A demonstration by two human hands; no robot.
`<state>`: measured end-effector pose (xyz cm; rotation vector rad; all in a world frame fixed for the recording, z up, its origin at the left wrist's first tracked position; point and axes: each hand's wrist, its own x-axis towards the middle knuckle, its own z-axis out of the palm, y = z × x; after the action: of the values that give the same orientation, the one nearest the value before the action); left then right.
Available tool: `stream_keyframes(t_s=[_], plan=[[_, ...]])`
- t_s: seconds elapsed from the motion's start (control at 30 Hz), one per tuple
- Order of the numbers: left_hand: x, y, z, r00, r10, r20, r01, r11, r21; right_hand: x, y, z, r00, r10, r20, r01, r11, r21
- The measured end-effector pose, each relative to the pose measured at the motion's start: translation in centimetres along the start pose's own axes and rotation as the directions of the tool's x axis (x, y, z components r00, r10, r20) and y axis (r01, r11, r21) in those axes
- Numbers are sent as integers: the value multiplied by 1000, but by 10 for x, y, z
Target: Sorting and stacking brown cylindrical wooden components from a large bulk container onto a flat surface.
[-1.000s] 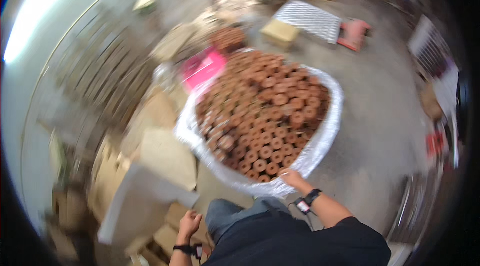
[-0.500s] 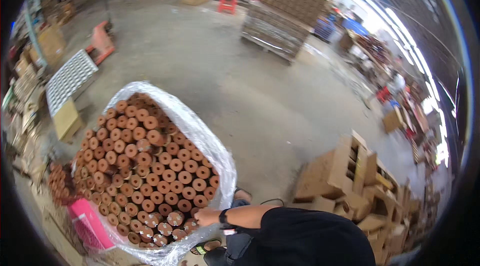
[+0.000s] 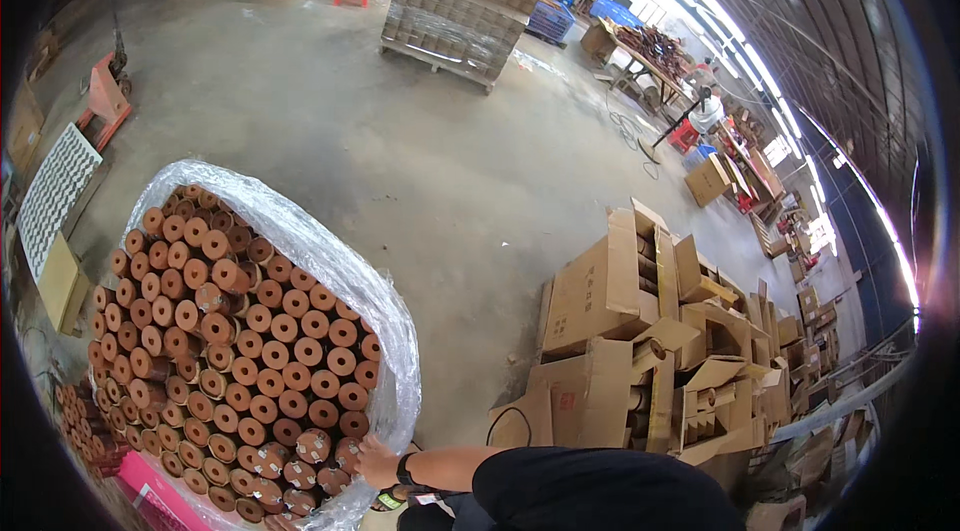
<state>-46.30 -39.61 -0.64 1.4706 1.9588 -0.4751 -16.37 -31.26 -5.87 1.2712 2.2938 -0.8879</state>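
Our right hand [image 3: 378, 461] sits apart from our barely showing left hand [image 3: 282, 523], at the clear plastic film [image 3: 345, 271] around brown, hollow-centred cylinders [image 3: 242, 349] at eight o'clock, both grips untellable, and tugging that film could topple loose pieces.

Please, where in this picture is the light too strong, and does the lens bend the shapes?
Head view: the ceiling lights burn out to white at upper right, and the plastic wrap shows pale glare; same head view: yes, the roof bends toward the dark rim, while the brown rolls look fairly sharp.
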Motion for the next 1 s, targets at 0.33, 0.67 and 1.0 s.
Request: stream_keyframes(t_s=[0.33, 0.67, 1.0], plan=[[-16, -17, 15, 907, 403, -120, -394, 914, 93, -38, -2, 53, 882, -413, -227, 416, 909, -37], [-58, -71, 83, 925, 316, -211, -313, 949, 47, -43, -63, 14, 965, -237, 116, 247, 965, -90], [-76, -88, 115, 888, 285, -361, -309, 951, -10, -44, -97, 35, 950, -252, 183, 296, 911, -287]])
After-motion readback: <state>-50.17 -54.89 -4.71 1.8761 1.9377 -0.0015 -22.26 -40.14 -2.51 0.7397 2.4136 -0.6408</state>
